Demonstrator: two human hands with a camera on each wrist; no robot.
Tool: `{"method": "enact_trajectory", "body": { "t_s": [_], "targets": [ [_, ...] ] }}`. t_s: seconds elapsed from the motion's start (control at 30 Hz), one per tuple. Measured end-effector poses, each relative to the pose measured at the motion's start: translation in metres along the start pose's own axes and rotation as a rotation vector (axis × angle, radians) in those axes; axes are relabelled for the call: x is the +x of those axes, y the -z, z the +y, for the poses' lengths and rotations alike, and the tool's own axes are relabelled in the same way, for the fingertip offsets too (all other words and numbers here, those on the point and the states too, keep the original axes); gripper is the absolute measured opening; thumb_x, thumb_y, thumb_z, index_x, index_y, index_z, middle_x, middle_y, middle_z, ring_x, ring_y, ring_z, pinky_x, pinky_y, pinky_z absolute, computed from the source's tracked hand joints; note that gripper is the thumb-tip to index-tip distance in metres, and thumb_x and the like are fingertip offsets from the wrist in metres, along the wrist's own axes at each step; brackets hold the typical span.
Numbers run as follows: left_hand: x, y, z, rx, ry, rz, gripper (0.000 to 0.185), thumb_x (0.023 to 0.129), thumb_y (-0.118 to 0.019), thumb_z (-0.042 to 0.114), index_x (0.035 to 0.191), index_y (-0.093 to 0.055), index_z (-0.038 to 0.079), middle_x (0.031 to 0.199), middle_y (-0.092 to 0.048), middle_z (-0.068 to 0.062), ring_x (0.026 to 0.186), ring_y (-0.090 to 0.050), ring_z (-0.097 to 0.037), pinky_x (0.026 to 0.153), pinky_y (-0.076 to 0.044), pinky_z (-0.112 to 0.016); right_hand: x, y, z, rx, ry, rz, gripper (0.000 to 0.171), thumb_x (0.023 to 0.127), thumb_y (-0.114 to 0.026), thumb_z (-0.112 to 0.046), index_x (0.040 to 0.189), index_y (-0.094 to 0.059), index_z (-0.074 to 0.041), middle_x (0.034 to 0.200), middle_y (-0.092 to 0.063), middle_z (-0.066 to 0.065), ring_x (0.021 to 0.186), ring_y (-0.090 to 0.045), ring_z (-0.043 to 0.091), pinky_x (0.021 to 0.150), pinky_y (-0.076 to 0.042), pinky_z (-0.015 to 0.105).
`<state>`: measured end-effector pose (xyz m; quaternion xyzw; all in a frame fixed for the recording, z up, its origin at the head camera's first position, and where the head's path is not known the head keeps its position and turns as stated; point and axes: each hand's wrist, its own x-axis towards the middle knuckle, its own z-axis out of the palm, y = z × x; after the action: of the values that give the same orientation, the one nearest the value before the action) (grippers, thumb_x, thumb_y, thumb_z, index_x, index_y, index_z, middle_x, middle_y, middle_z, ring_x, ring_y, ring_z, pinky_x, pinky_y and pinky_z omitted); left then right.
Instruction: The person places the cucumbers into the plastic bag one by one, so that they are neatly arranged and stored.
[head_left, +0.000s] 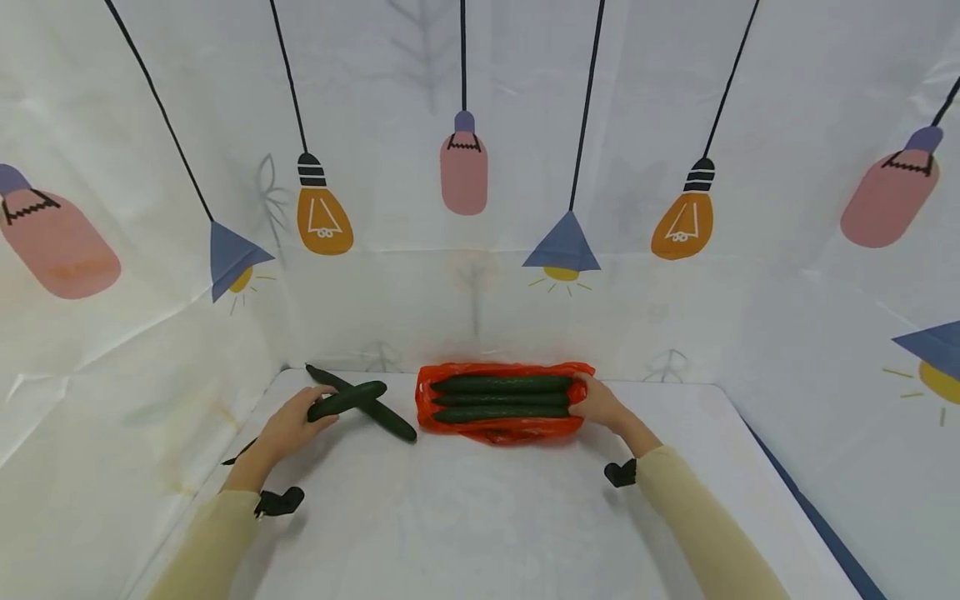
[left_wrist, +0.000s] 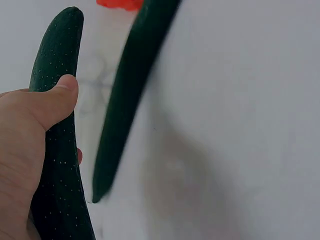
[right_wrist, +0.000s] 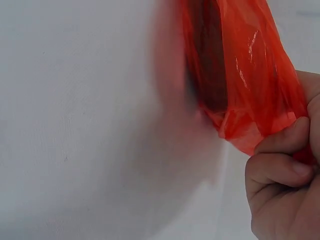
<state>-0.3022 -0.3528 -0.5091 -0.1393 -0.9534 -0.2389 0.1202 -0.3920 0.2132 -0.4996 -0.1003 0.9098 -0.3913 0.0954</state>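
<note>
My left hand [head_left: 288,425] grips a dark green cucumber [head_left: 348,400], raised over the table at the left. In the left wrist view the thumb lies across this speckled cucumber [left_wrist: 57,165]. Beneath and beyond it, a second cucumber [head_left: 393,423] lies slantwise on the table, crossed by the held one in the head view. A red plastic bag [head_left: 517,433] lies spread open at the back middle, with three cucumbers [head_left: 502,384] side by side in it. My right hand [head_left: 603,406] pinches the bag's right end; the right wrist view shows curled fingers [right_wrist: 275,172] on the thin red plastic [right_wrist: 250,60].
The white table [head_left: 480,517] runs up to a pale wall covering [head_left: 480,308] printed with hanging lamps. A thin dark thing [head_left: 240,452] shows beside the left wrist, mostly hidden by it. Black wrist mounts [head_left: 279,502] sit on both forearms.
</note>
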Motion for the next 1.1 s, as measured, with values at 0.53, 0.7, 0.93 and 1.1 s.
{"method": "enact_trajectory", "body": {
  "t_s": [0.53, 0.7, 0.93, 1.1],
  "targets": [
    [0.027, -0.002, 0.052, -0.026, -0.125, -0.001, 0.044, 0.088, -0.074, 0.026, 0.127, -0.057, 0.015, 0.118, -0.06, -0.01, 0.1, -0.058, -0.028, 0.082, -0.046, -0.054, -0.002, 0.0, 0.007, -0.027, 0.019, -0.017, 0.085, 0.08, -0.076, -0.01, 0.15, -0.027, 0.0, 0.142, -0.041, 0.025, 0.123, -0.042, 0.041, 0.098, -0.04, 0.058],
    [0.035, -0.007, 0.063, -0.02, -0.127, -0.04, 0.044, 0.088, -0.074, 0.031, 0.127, -0.057, 0.018, 0.12, -0.059, -0.009, 0.094, -0.058, -0.024, 0.078, -0.048, -0.052, -0.003, -0.001, 0.005, -0.03, 0.016, -0.015, 0.086, 0.08, -0.077, -0.011, 0.149, -0.027, 0.0, 0.143, -0.04, 0.026, 0.124, -0.041, 0.041, 0.099, -0.038, 0.058],
    [0.048, -0.017, 0.076, -0.035, -0.125, -0.099, 0.043, 0.089, -0.073, 0.03, 0.128, -0.056, 0.022, 0.112, -0.058, -0.003, 0.09, -0.055, -0.019, 0.077, -0.047, -0.047, -0.004, -0.001, 0.005, -0.022, -0.011, -0.01, 0.086, 0.08, -0.078, -0.011, 0.149, -0.028, -0.002, 0.144, -0.039, 0.024, 0.126, -0.04, 0.04, 0.1, -0.037, 0.058],
    [0.059, -0.023, 0.091, -0.051, -0.133, -0.133, 0.042, 0.09, -0.072, 0.029, 0.128, -0.056, 0.023, 0.11, -0.058, -0.001, 0.09, -0.056, -0.019, 0.078, -0.048, -0.046, -0.003, 0.0, 0.007, -0.028, 0.001, -0.015, 0.088, 0.079, -0.08, -0.012, 0.149, -0.028, -0.001, 0.143, -0.04, 0.025, 0.126, -0.041, 0.041, 0.1, -0.037, 0.059]
  ]
}}
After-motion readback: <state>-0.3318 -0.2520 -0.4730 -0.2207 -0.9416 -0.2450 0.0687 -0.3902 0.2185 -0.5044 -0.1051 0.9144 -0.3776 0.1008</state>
